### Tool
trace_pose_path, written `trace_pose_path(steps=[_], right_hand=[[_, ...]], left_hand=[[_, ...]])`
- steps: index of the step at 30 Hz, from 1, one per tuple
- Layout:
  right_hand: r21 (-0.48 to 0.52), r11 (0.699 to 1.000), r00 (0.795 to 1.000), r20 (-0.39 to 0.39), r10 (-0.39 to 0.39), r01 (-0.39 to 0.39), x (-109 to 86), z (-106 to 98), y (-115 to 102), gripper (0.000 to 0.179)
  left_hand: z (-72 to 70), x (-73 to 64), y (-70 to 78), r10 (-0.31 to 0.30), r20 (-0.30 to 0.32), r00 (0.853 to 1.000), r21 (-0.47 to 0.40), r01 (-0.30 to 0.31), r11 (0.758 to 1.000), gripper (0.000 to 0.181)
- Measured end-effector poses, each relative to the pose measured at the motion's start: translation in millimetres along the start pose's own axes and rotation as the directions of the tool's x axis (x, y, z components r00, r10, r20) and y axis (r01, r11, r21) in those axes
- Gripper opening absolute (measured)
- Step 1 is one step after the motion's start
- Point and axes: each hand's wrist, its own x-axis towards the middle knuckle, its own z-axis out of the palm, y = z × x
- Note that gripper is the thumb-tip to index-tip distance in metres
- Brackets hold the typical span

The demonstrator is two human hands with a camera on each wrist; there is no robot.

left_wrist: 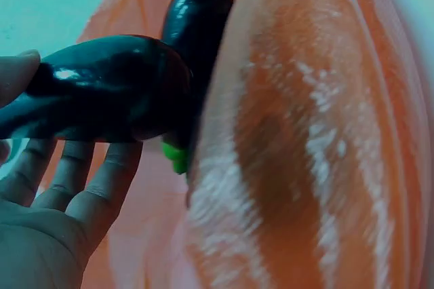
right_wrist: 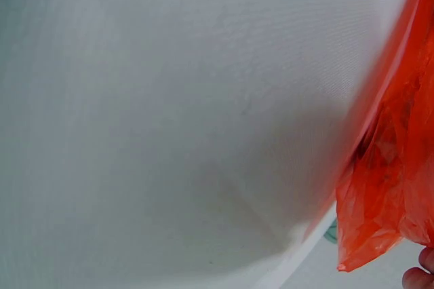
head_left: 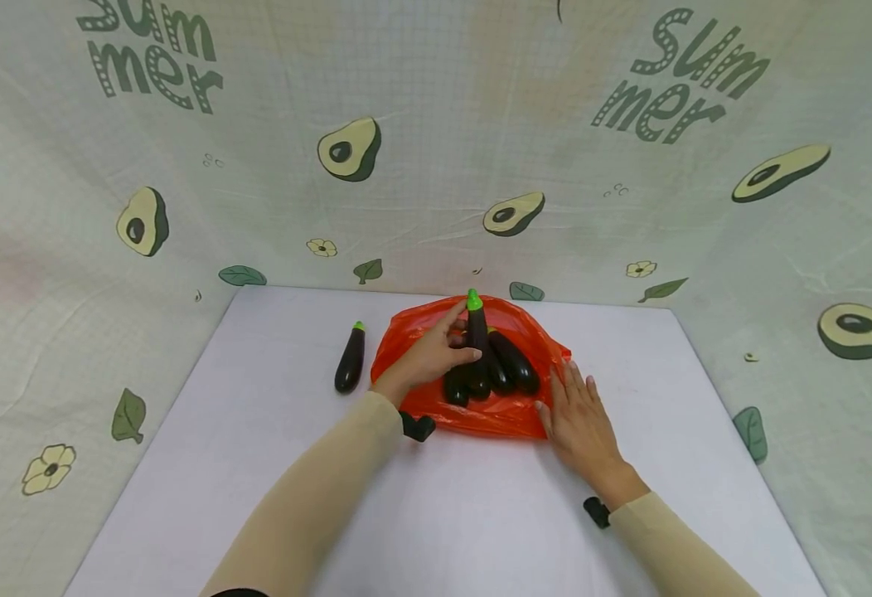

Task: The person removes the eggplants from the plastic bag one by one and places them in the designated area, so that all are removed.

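My left hand holds a dark eggplant upright by its side, bright green stem pointing up. In the left wrist view the thumb and fingers lie on opposite sides of this glossy eggplant. Under it, an open red plastic bag contains several more eggplants. At the bag's right edge rests my right hand, its fingers extended along the plastic. Only a few fingertips of that hand show in the right wrist view, beside the crumpled red plastic.
A single eggplant lies on the white table to the left of the bag. Behind the table hangs a pale cloth printed with avocados, leaves and lettering; it also flanks both sides.
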Motion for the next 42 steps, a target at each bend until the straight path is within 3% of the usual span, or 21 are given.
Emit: trace_pose_path(steps=[9,14,20,32,42], right_hand=[[-0.025,0.999,1.000,-0.016,-0.022,0.022,3.0,-1.2,6.0,0.072],[-0.026,0.999,0.999,-0.041,-0.026,0.025,4.0,-1.0,10.2,0.072],[-0.020,1.000,0.999,-0.041,-0.011,0.010,5.4,-0.6,11.3,0.073],[-0.030,0.999,0.999,-0.049,-0.020,0.019,6.7,-1.7,12.2,0.071],[-0.023,1.000,0.999,-0.044,-0.021,0.020,7.3,-2.4,14.7,0.069]], left_hand=[[-22.5,-15.4,7.1,0.073,-0.042,0.996,-0.040,-0.075,0.996,0.091],[-37.1,-20.4,2.9,0.139,-0.063,0.988,-0.104,-0.145,0.984,0.090],[-57.0,-26.3,-3.3,0.149,-0.086,0.985,-0.104,-0.158,0.982,0.091],[-107.1,-51.8,-15.4,0.100,-0.106,0.989,-0.022,-0.103,0.994,0.091],[-159.5,-76.9,-29.6,0.025,-0.185,0.982,0.057,-0.014,0.998,0.090]])
